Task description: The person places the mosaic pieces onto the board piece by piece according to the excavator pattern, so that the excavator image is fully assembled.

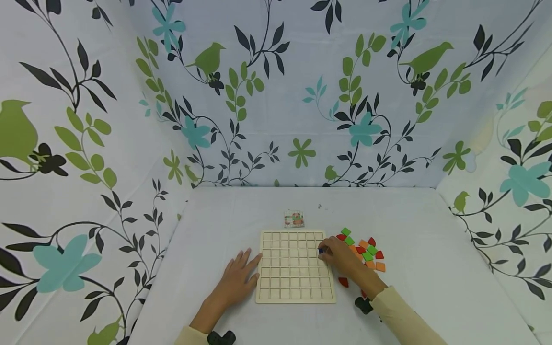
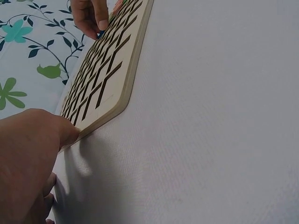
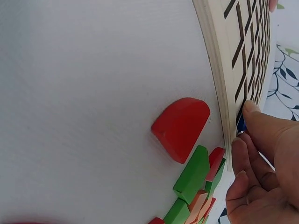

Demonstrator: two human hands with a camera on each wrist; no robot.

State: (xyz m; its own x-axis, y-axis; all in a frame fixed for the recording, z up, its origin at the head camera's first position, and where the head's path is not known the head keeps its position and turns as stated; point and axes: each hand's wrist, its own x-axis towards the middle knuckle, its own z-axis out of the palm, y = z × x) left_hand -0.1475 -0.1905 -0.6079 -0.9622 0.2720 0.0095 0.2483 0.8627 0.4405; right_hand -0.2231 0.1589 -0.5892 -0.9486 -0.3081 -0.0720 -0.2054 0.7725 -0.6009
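A pale wooden board (image 1: 295, 301) with a grid of square recesses lies on the white tabletop. Against its left edge rests my left hand (image 1: 235, 280), fingers spread and relaxed; the left wrist view shows the thumb (image 2: 69, 132) touching the board's side. At the board's right edge, my right hand (image 1: 340, 254) pinches a small blue piece (image 3: 241, 125) between thumb and fingers, over the rightmost recesses. Most of that piece is hidden by the fingertips. Close to the right hand lie loose red (image 3: 183, 128), green (image 3: 192, 175) and orange pieces (image 1: 380, 267).
Just beyond the board's far edge lies a small printed card (image 1: 294, 219) with coloured shapes. Several red, green and orange pieces are scattered right of the board, partly under the right forearm. Patterned cloth (image 1: 297, 96) surrounds the table at the back and sides.
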